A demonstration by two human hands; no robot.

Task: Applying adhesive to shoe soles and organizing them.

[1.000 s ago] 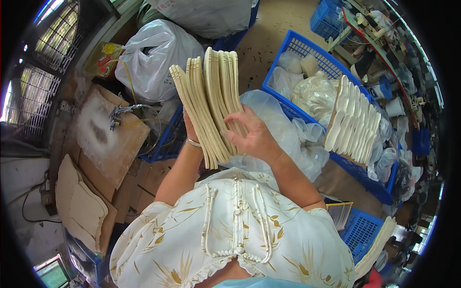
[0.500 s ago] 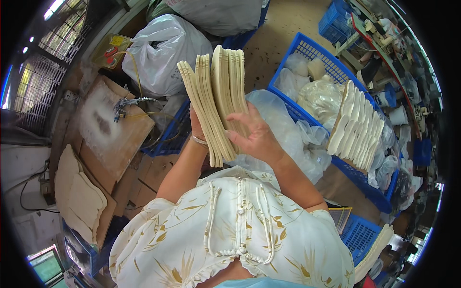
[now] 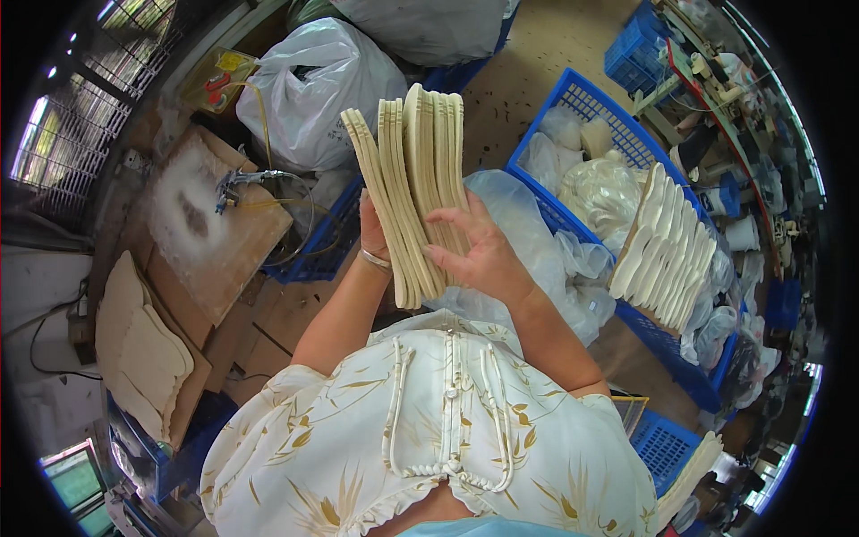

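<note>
Upright in front of my chest is a thick stack of cream insoles, seen edge-on and fanned into several bunches at the top. My left hand grips its left side, its fingers largely hidden behind the insoles. On the right side my right hand holds the stack as well. Its thumb and forefinger lie apart along the insole edges, while the other fingers go behind.
To the right stands a blue crate with plastic bags and a board of white insoles. A spray gun rests over a powder-stained board at left. Beyond it sits a white plastic bag. Flat cream sheets lie at lower left.
The insoles' tops have shifted slightly right, and the bunches have parted a little differently. Both hands keep their hold. The whole view has turned slightly.
</note>
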